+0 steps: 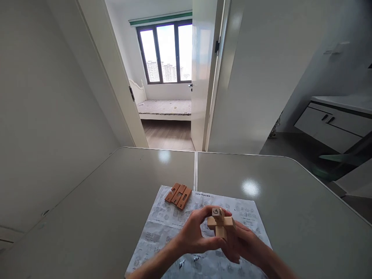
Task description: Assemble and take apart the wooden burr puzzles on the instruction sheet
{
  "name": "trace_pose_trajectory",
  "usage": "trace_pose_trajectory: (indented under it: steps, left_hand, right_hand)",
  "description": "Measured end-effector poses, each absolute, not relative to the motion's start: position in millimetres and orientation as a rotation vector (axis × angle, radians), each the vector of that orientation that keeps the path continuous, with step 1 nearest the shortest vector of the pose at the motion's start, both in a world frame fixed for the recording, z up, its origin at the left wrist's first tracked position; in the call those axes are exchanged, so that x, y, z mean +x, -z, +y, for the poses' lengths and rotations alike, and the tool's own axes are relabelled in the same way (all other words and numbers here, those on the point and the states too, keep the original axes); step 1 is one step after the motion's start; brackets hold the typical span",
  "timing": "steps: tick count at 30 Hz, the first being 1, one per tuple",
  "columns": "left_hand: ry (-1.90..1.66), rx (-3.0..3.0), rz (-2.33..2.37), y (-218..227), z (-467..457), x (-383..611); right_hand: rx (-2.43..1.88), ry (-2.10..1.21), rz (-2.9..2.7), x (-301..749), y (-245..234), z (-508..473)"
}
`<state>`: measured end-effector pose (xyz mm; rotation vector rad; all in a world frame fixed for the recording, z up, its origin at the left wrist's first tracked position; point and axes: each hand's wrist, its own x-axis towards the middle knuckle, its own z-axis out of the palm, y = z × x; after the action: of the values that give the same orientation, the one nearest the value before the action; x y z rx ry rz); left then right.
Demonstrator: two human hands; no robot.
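Note:
A pale wooden interlocking puzzle (220,223) with crossing square bars is held above the paper sheet. The end of its top bar bears a dark mark. My left hand (197,228) grips it from the left, fingers curled behind and thumb near the bottom. From the right and below, my right hand (244,240) also holds it, with most of its fingers hidden behind the puzzle and partly blurred. Three flat reddish-brown wooden pieces (178,195) with slots and dark numbers lie side by side, beyond my left hand.
The printed paper sheet (158,232), creased and covered in small diagrams, lies on a glossy greyish table (116,201) with a seam down its middle. Past the far edge, a door (203,77) opens onto a room with a bed (165,106). A white cabinet (334,120) is at the right.

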<state>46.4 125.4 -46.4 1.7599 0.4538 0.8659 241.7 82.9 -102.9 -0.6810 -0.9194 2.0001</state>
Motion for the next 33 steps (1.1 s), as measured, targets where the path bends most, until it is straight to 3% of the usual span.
trace_pose_trajectory:
  steps: [10, 26, 33]
  left_hand:
    - [-0.878, 1.833, 0.495, 43, 121, 44]
    - [-0.923, 1.907, 0.552, 45, 121, 44]
    - [-0.881, 1.992, 0.466, 35, 129, 36]
  right_hand:
    - [-0.786, -1.754, -1.488, 249, 87, 86]
    - [-0.852, -1.568, -1.441, 239, 83, 84]
    - [-0.875, -1.540, -1.591, 241, 57, 86]
